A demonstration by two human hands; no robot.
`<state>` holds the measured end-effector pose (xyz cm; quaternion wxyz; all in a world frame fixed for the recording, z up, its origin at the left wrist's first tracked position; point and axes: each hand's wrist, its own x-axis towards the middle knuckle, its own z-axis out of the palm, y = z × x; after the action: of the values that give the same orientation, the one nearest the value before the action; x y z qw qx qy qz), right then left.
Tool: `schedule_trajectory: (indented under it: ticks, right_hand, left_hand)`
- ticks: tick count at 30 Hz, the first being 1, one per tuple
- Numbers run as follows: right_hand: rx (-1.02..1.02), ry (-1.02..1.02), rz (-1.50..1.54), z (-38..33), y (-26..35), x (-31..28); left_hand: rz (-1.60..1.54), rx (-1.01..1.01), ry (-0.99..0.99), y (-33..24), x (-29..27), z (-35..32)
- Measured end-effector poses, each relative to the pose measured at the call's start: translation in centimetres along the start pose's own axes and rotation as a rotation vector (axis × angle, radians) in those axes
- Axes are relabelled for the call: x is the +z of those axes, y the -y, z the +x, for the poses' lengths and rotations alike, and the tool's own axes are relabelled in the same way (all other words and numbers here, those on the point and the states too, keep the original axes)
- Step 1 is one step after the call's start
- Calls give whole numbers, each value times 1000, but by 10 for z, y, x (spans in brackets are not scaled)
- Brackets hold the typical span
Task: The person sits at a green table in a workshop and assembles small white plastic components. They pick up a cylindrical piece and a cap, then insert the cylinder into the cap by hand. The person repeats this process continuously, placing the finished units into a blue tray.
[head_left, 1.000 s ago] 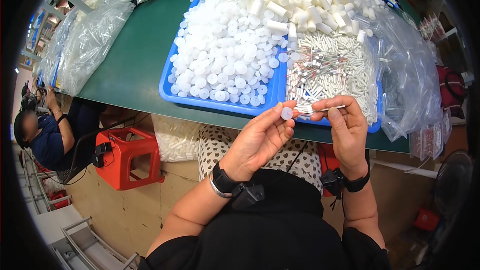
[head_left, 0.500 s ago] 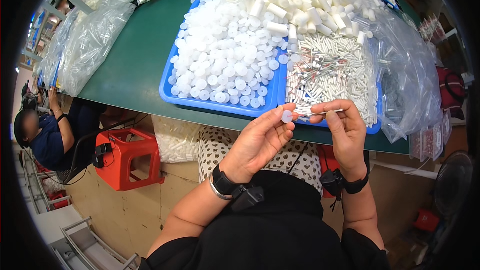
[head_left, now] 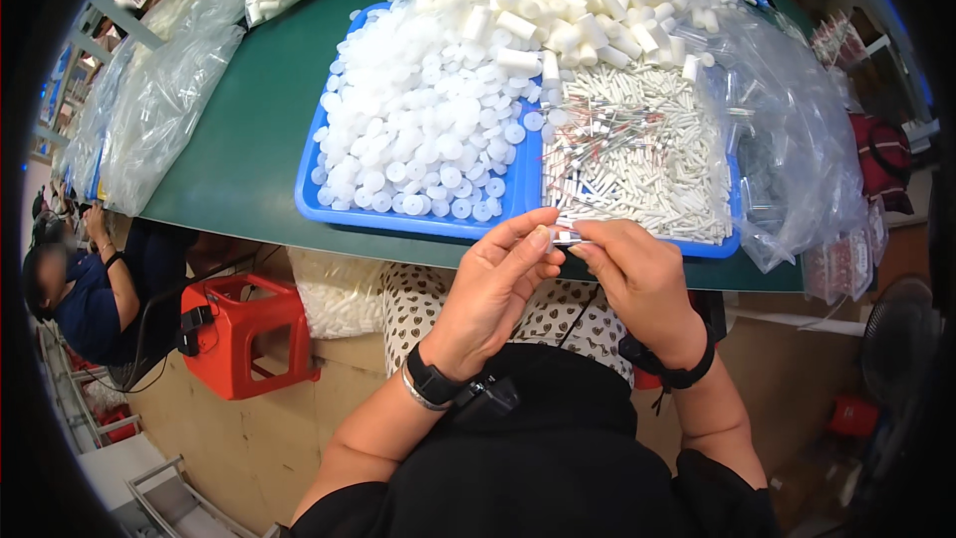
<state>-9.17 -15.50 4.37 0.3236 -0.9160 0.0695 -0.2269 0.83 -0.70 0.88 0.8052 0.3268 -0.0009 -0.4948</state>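
My left hand [head_left: 493, 289] pinches a small translucent plastic disc, now mostly hidden by the fingertips. From the right, my right hand [head_left: 642, 284] closes on a short, thin white tube [head_left: 567, 237], its end meeting the left fingertips. Whether tube and disc are joined cannot be made out. Just beyond both hands are two blue trays. The left tray [head_left: 398, 225] is heaped with translucent round discs [head_left: 418, 130]. In the right tray [head_left: 712, 250] lie many thin white tubes [head_left: 647, 164], with metal pins with reddish parts [head_left: 602, 125] on top.
White cylinders [head_left: 597, 30] spill from a clear bag behind the trays. More plastic bags lie on the green table [head_left: 269, 120] at left and beside the right tray [head_left: 797, 139]. A red stool [head_left: 244, 334] stands at left, near a seated person [head_left: 95, 279].
My right hand has turned inward and drawn close to my left, its fingers now curled over the tube. The disc, earlier facing up in view, is now largely covered.
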Motion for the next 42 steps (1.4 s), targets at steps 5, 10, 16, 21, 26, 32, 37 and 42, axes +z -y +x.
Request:
schedule_trajectory:
  ticks: [5, 10, 16, 21, 26, 32, 37, 42]
  right_hand:
    - [154, 56, 140, -7, 1, 5]
    - [-22, 27, -32, -10, 0, 10]
    - [-287, 1, -241, -7, -8, 12]
    - [-238, 45, -139, -9, -13, 15]
    - [-61, 104, 79, 3, -9, -9]
    - [107, -43, -316, 28, -62, -76]
    - [101, -91, -468, 61, -100, -107]
    - [37, -67, -435, 121, -128, -102]
  left_hand:
    - [-156, -52, 55, 17, -10, 3]
    - [-119, -65, 51, 24, -12, 2]
    - [-62, -154, 28, 18, -8, -2]
    - [-17, -148, -20, 16, -3, -4]
    - [81, -10, -87, 11, -7, -6]
    - [57, 23, -68, 5, -3, -9]
    - [93, -16, -16, 5, 8, -4]
    - [76, -40, -2, 6, 14, -3]
